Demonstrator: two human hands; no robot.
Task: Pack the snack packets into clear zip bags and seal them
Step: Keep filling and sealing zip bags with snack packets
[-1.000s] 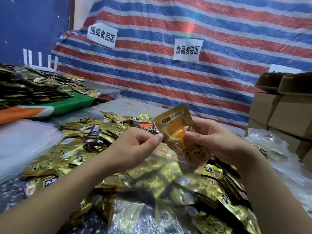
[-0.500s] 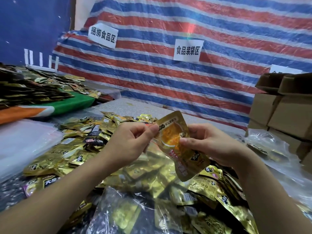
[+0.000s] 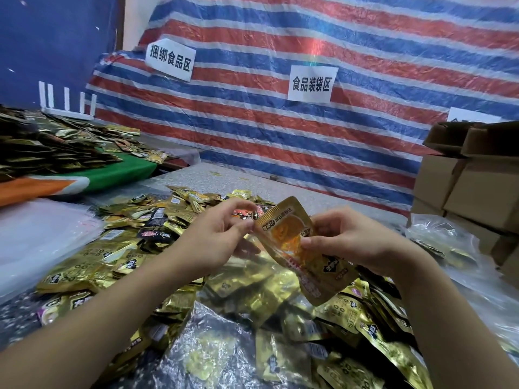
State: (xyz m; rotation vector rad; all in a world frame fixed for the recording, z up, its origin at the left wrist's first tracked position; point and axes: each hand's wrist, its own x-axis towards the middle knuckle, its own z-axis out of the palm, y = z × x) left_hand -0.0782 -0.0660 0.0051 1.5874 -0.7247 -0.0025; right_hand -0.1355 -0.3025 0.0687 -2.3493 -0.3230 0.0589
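Both hands, left hand [image 3: 224, 242] and right hand [image 3: 345, 242], pinch one gold snack packet [image 3: 303, 248] (clear zip bag barely discernible), heaps [image 3: 112, 265] still unpacked on the tabletop.

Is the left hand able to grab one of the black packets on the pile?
Probably yes. The black packets lie uncovered atop the pile beside the left hand, but its fingers now pinch the gold packet.

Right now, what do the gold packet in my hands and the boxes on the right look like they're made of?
Gold packet: looks like metallised plastic film, glossy, with creases catching light; a clear bag seems to wrap it, though I can't be sure. Boxes: plain brown corrugated cardboard by the look, matte, with folded flaps.
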